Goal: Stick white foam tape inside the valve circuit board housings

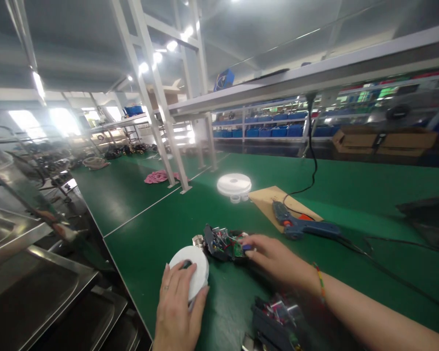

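Note:
My left hand (pixel 177 304) lies on a white roll of tape (pixel 193 265) at the near edge of the green bench, fingers curved over its top and side. Just beyond it sits a black electronic assembly (pixel 223 242) with a green circuit board and coloured wires. My right hand (pixel 270 256) reaches in from the right, fingertips pinched on the right end of that assembly. A beaded band circles the right wrist.
A blue glue gun (pixel 303 225) lies on a cardboard sheet (pixel 267 199), its black cable running up to the shelf. A larger white tape roll (pixel 234 184) sits farther back. Another dark assembly (pixel 274 321) lies near me. Metal trays (pixel 40 282) stand left of the bench edge.

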`<state>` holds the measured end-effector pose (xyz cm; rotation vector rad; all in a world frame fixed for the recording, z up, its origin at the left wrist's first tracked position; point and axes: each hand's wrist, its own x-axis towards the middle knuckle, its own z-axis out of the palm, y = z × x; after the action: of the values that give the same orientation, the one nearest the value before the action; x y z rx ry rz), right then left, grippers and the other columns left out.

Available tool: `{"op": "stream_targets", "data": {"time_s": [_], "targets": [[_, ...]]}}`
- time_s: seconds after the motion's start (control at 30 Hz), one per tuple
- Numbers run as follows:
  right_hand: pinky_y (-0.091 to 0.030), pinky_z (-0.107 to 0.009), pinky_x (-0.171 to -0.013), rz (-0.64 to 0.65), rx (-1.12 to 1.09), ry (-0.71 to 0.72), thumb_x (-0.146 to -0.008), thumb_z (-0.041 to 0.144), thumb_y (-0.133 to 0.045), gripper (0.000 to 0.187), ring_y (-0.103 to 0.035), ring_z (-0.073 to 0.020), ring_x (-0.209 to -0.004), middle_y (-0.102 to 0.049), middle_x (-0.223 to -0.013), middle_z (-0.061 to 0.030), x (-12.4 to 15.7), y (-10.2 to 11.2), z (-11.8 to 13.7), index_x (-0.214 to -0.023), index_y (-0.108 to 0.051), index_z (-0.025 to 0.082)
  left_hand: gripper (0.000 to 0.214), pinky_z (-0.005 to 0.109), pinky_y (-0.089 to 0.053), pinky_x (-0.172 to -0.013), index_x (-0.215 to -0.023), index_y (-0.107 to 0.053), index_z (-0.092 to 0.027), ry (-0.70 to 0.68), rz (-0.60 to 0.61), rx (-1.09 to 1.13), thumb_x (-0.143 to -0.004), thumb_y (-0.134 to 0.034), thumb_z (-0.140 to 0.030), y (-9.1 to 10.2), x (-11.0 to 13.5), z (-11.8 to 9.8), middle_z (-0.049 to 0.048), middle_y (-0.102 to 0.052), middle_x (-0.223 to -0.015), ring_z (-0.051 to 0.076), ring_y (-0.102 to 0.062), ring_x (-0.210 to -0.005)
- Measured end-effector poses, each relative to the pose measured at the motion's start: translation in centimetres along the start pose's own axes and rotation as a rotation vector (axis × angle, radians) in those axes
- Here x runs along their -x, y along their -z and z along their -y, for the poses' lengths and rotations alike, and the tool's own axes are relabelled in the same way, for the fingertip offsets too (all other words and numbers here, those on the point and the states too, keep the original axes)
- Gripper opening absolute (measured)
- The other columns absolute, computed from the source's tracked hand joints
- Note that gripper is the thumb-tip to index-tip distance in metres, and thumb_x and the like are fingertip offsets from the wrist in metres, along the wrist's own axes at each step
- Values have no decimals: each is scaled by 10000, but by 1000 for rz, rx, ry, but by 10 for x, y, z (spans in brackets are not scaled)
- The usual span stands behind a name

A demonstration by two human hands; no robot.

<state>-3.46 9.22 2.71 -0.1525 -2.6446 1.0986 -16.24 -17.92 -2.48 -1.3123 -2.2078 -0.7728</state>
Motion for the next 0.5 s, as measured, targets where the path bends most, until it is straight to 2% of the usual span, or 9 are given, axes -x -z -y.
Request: {"op": "stream_targets", "data": {"time_s": [0.1,0.13,0.2,0.27,0.33,0.4,0.5], "targets": [[-409,-449,-1117,-50,-73,-8,-910,346,-565,181,-552,-282,-1300,-617,-1385,-104,-1,-3,-5,-965,-659,201,334,544,-261,-1217,-1276,-523,-231,-80,-58,94,-972,-530,-368,2,-41,-35,79,-621,-1227,261,-539,-1224],[-410,-444,-1119,-70,-91,-16,-906,342,-570,177,-556,-279,-1296,-614,-1388,-106,-2,-4,-6,-958,-659,197,324,551,-241,-1221,-1259,-535,-232,-89,-41,104,-975,-523,-388,-1,-54,-43,73,-628,-1199,257,-554,-1188],[-479,-422,-1041,-112,-114,-35,-909,328,-562,190,-633,-267,-1169,-683,-1258,-110,-2,-5,-8,-982,-664,185,320,589,-182,-1227,-1222,-568,-225,-89,18,96,-974,-516,-420,-12,-77,-52,72,-640,-1148,261,-575,-1127],[-547,-380,-893,-146,-132,-51,-919,320,-548,213,-688,-246,-981,-737,-1055,-93,-2,-6,-9,-1008,-669,169,321,642,-107,-1222,-1193,-602,-216,-77,71,72,-965,-532,-430,-26,-92,-54,80,-648,-1120,278,-582,-1096],[-560,-347,-806,-174,-150,-56,-925,311,-541,225,-698,-230,-879,-750,-952,-73,0,-6,-8,-1022,-678,161,323,680,-43,-1209,-1190,-620,-209,-75,98,50,-955,-554,-420,-36,-100,-52,92,-652,-1114,297,-579,-1093],[-553,-337,-831,-199,-161,-40,-919,292,-548,224,-702,-225,-900,-759,-976,-66,1,-6,-7,-1036,-694,169,325,697,-10,-1199,-1212,-623,-214,-79,135,30,-951,-563,-399,-41,-104,-49,97,-650,-1117,305,-573,-1104],[-526,-344,-921,-223,-153,-2,-914,268,-555,243,-695,-230,-1003,-757,-1080,-66,3,-5,-4,-1082,-715,195,335,728,-48,-1179,-1261,-607,-232,-78,200,8,-954,-547,-351,-43,-103,-47,103,-640,-1142,311,-556,-1139]]}}
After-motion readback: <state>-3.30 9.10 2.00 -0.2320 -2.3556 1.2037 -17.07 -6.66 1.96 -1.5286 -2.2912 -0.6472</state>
